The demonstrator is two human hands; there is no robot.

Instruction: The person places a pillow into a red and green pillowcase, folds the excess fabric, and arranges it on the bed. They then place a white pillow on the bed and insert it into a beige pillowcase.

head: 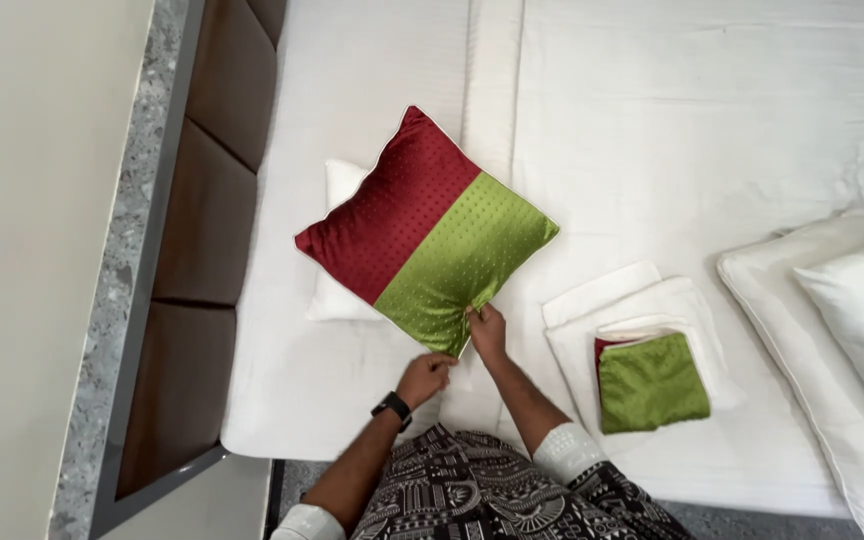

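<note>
While right hand (488, 330) pinches one red-green cushion (427, 232), left hand (425, 378) curled beneath, two white pillows (832, 310) aside.

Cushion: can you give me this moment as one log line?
cushion: red-green, on white bed | right hand: pinching its corner | left hand: below corner | folded cover: on towels

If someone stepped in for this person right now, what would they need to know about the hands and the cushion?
Right hand: fingers pinch the lower edge of the red and green cushion, on its green half.
Left hand: just below the cushion's bottom corner, fingers curled; whether it grips the fabric cannot be told.
The cushion rests tilted on the white bed, partly over a small white pillow.
Done: this cushion looks filled and covered.
Left: a folded red and green cover lies on folded white linen to the right; two white pillows lie further right.
</note>
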